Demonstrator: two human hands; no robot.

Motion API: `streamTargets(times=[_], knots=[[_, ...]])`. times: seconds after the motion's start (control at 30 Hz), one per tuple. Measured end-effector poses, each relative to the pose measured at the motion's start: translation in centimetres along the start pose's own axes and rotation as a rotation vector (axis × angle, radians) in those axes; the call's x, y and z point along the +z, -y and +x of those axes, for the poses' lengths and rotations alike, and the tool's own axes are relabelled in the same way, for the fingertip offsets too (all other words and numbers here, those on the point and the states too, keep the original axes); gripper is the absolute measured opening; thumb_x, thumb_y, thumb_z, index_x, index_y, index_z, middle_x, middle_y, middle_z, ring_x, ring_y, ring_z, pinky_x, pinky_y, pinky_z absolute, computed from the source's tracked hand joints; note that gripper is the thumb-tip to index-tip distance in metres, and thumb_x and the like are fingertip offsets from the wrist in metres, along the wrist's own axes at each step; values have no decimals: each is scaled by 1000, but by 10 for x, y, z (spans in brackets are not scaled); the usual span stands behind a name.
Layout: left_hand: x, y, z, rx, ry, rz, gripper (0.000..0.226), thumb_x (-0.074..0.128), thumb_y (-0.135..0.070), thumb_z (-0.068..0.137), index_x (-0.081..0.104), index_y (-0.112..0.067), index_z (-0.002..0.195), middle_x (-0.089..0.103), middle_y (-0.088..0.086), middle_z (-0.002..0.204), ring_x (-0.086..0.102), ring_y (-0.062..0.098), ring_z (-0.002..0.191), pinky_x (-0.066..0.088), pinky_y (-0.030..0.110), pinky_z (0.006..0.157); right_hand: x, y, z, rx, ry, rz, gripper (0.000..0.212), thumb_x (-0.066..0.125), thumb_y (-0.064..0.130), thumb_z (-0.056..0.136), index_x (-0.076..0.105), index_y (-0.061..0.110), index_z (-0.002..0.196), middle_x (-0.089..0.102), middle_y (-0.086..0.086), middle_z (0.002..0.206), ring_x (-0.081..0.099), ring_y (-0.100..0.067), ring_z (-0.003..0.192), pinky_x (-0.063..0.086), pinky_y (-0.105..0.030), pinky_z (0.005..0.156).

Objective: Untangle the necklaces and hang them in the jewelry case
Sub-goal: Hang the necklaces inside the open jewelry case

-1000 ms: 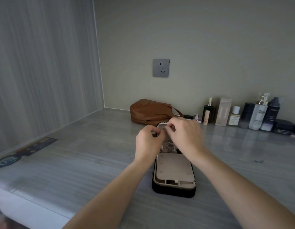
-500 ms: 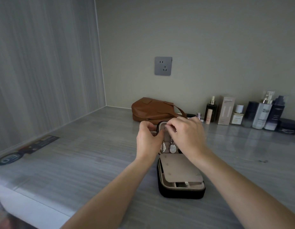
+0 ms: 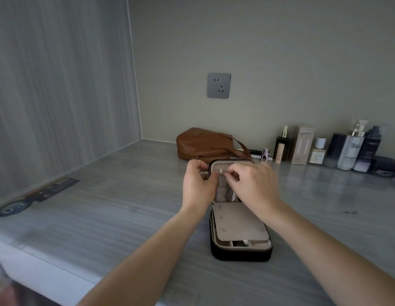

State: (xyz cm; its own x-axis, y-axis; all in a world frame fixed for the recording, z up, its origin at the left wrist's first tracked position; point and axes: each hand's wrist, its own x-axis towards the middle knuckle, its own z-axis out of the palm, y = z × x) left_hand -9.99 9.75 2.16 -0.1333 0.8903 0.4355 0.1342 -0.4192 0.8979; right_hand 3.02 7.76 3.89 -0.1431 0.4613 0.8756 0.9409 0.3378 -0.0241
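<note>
- Right hand (image 3: 257, 184): fingers curled, thumb and forefinger pinching the top end of the necklaces (image 3: 228, 194) beside a small pale tab (image 3: 220, 171) high on the lid lining. The contact itself is tiny and hard to resolve.
- Left hand (image 3: 199, 187): fingers curled round the left edge of the lid (image 3: 230, 161), thumb on the near side, gripping it.
- The hands nearly touch at the top of the lid, and both forearms come in from the near edge of the counter (image 3: 125, 217).
- Necklaces: silvery chains hang down the inside of the upright lid between the two hands, with a roundish pendant at the bottom. Can't tell how many chains there are or whether they cross.
- Jewelry case (image 3: 240, 252): black shell, zip rim, beige lining. It's open, base flat on the counter about midway along and nearer the near edge than the back edge, lid standing up at its far end.
- A beige flap (image 3: 238, 221) covers most of the base, with compartments showing at its near end.
- Brown bag (image 3: 203, 144): just behind the lid, against the back edge.
- Bottles and boxes (image 3: 302, 145): in a row along the back edge, running toward the right corner.
- Flat dark strip (image 3: 37, 195): lies along the left edge.
- Grey socket (image 3: 218, 85): on the back wall above the bag.
</note>
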Motion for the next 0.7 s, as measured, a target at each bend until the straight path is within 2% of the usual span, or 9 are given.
streamTargets(times=[0.1, 0.2, 0.3, 0.37, 0.47, 0.53, 0.63, 0.7], knots=[[0, -2, 1, -7, 23, -22, 25, 69, -22, 84, 47, -16, 93, 55, -2, 78, 50, 6, 62, 44, 13, 53, -9, 3, 0, 52, 101, 56, 13, 78, 27, 74, 71, 22, 64, 64, 5, 54, 62, -19, 53, 39, -25, 58], [-1, -3, 2, -10, 61, -79, 24, 70, -17, 83, 48, -15, 93, 56, -1, 81, 52, 6, 67, 44, 9, 55, -18, 4, 3, 213, 295, 141, 15, 69, 37, 82, 73, 27, 72, 66, 6, 60, 60, -13, 60, 39, -25, 55], [-2, -2, 3, -26, 92, -124, 22, 69, -18, 84, 49, -18, 90, 60, 1, 84, 54, 6, 71, 46, 10, 60, -23, 2, 6, 356, 395, 289, 18, 65, 36, 86, 72, 25, 73, 66, 6, 60, 60, -8, 49, 49, -27, 54], [-2, 1, 4, -31, 104, -123, 19, 68, -18, 85, 49, -22, 88, 62, 4, 89, 55, 7, 74, 47, 15, 66, -26, -1, 8, 454, 438, 399, 19, 62, 31, 89, 70, 23, 75, 71, 4, 68, 61, -8, 41, 51, -26, 53], [-4, 4, 4, -61, 136, -133, 23, 69, -16, 84, 48, -21, 91, 63, 7, 96, 58, 11, 81, 49, 20, 71, -33, -6, 8, 517, 440, 430, 21, 61, 30, 91, 70, 19, 76, 73, 4, 71, 61, -10, 39, 55, -27, 56], [-4, 6, 4, -81, 176, -82, 36, 75, -15, 79, 45, -17, 99, 61, 6, 103, 60, 12, 88, 51, 17, 69, -39, -11, 5, 513, 433, 413, 22, 61, 29, 91, 71, 17, 75, 73, 3, 71, 59, -9, 37, 54, -25, 57], [-2, 3, 0, -72, 196, 91, 53, 80, -17, 73, 39, -15, 107, 55, -4, 98, 55, 1, 80, 50, 14, 60, -51, -24, 1, 548, 393, 439, 21, 61, 24, 91, 71, 16, 75, 73, 5, 74, 53, -8, 33, 49, -22, 50], [0, 3, -3, -58, 179, 159, 54, 80, -17, 73, 38, -15, 107, 52, -8, 91, 54, 1, 77, 53, 22, 65, -61, -37, -1, 589, 363, 448, 18, 62, 24, 91, 70, 18, 76, 72, 9, 74, 51, -7, 31, 45, -20, 46]])
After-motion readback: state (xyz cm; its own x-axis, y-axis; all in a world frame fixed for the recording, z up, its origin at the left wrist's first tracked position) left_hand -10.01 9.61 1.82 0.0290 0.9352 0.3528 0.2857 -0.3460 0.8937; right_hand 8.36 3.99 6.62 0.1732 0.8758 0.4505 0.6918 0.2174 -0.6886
